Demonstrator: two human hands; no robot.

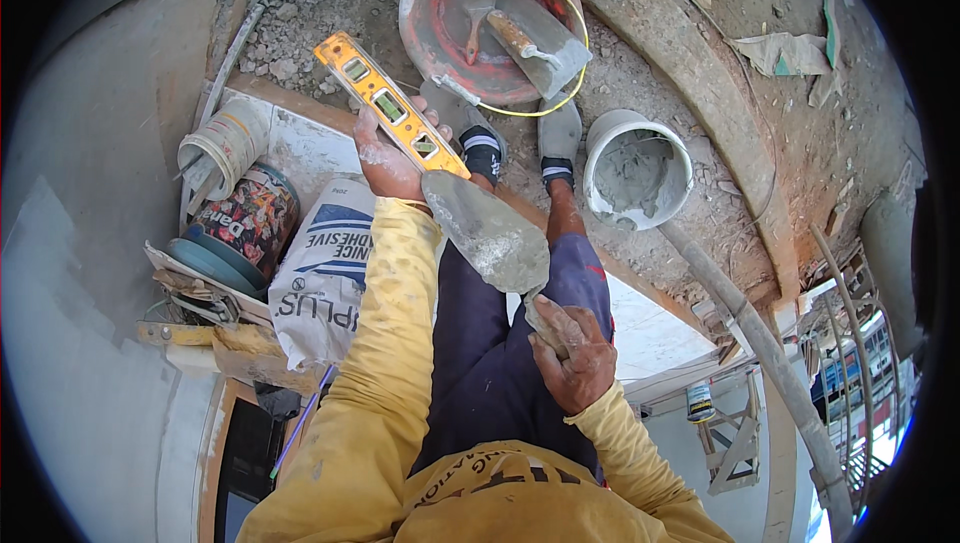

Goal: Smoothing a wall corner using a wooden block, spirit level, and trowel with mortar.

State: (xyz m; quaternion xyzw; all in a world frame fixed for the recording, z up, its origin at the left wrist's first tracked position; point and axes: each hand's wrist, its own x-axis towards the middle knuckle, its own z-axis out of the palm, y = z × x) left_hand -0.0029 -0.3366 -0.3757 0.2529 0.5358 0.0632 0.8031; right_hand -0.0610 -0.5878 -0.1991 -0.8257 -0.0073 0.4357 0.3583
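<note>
My left hand (390, 158) is closed on an orange-yellow spirit level (360, 78), held tilted at upper middle. My right hand (575, 358) grips the handle of a pointing trowel whose grey, mortar-smeared blade (485, 228) reaches up to the lower end of the level; whether they touch I cannot tell. Beyond my feet sits a red plastic tub (430, 3) holding a brush (474, 38) and a flat trowel (535, 48). A white bucket (637, 168) with grey mortar stands right of my legs.
At left are a printed drum (240, 223), a small white bucket (225, 138) and a white sack (320, 273). A long pole (740, 318) slants down the right beside metal railings (860, 373). Rubble (290, 33) and torn paper (780, 53) lie on the ground.
</note>
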